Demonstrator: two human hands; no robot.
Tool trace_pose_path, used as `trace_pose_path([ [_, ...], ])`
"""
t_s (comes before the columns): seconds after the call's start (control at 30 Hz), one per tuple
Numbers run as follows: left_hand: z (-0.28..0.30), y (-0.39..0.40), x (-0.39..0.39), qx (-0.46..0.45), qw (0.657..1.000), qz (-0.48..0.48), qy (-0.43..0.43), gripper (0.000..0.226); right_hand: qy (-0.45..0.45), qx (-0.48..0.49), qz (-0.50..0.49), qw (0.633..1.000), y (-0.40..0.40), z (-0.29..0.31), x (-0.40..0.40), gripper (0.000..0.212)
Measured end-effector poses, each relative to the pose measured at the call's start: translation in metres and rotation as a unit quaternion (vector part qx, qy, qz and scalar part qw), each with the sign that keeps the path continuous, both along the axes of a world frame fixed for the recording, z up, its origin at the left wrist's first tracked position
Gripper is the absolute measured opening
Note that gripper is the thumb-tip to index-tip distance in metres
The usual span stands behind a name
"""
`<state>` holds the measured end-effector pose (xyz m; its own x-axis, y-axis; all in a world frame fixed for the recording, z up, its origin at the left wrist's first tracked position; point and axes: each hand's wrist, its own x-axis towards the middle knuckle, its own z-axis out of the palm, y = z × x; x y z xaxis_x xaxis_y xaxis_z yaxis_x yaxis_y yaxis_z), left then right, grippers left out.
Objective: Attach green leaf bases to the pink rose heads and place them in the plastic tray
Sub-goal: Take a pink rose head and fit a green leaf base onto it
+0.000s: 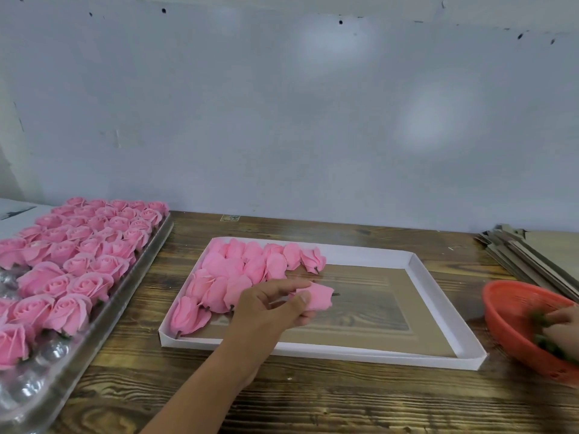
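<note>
in the head view, i have my left hand (275,305) over the white tray (416,267), thumb and fingers pinched round a pink rose head (318,297) that lies on its side, its dark stem peg pointing toward the tray's right wall. the tray sits mid-worktop, and the finished roses (238,277) fill its left end in overlapping rows, the far row reaching farther right than the near ones. the one i hold hangs just right of the middle row, near its last flower but, as far as i can tell, not yet touching.

to do this placement well, i judge i should lower the rose so its petals tuck just against the neighbour, peg pointing the same way as the others, and let go only once it rests on the tray floor; squeezing harder would likely crease the soft petals.

my right hand (560,327) is at the worktop's right edge, inside the orange basket (501,308), among the green leaf bases (545,343). it is blurred, so i cannot tell whether its fingers have closed on one.

the silver tray (103,311) of upright roses (81,245) lies along the left edge, and a stack of cardboard (526,255) sits at the far right corner.
</note>
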<state>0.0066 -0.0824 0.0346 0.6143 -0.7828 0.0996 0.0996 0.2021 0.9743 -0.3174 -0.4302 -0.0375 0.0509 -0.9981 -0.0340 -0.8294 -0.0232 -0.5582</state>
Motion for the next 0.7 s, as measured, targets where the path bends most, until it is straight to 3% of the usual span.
trace_pose_path([
  [0.07, 0.0, 0.001, 0.0, 0.001, 1.0, -0.003, -0.001, 0.022, 0.06, 0.08, 0.01, 0.995, -0.023, 0.017, -0.015, 0.045],
  [0.23, 0.001, 0.001, 0.0, 0.003, 1.0, -0.002, -0.001, 0.021, 0.207, -0.002, 0.024, 0.978, -0.01, 0.041, 0.014, 0.02],
  [0.37, 0.002, 0.002, 0.0, -0.005, 1.0, -0.003, 0.001, 0.018, 0.231, 0.017, 0.046, 0.972, -0.026, 0.026, 0.019, 0.006],
  [0.47, 0.001, 0.002, 0.001, -0.003, 1.0, -0.001, -0.001, 0.021, 0.262, 0.025, 0.074, 0.962, -0.048, 0.012, 0.003, 0.019],
  [0.53, 0.002, 0.002, 0.0, -0.002, 1.0, -0.004, -0.002, 0.021, 0.264, -0.006, 0.081, 0.961, -0.048, 0.015, -0.002, 0.006],
  [0.7, 0.001, 0.003, 0.0, -0.003, 1.0, -0.007, -0.004, 0.019, 0.272, -0.04, 0.068, 0.959, -0.049, 0.023, -0.004, 0.017],
])
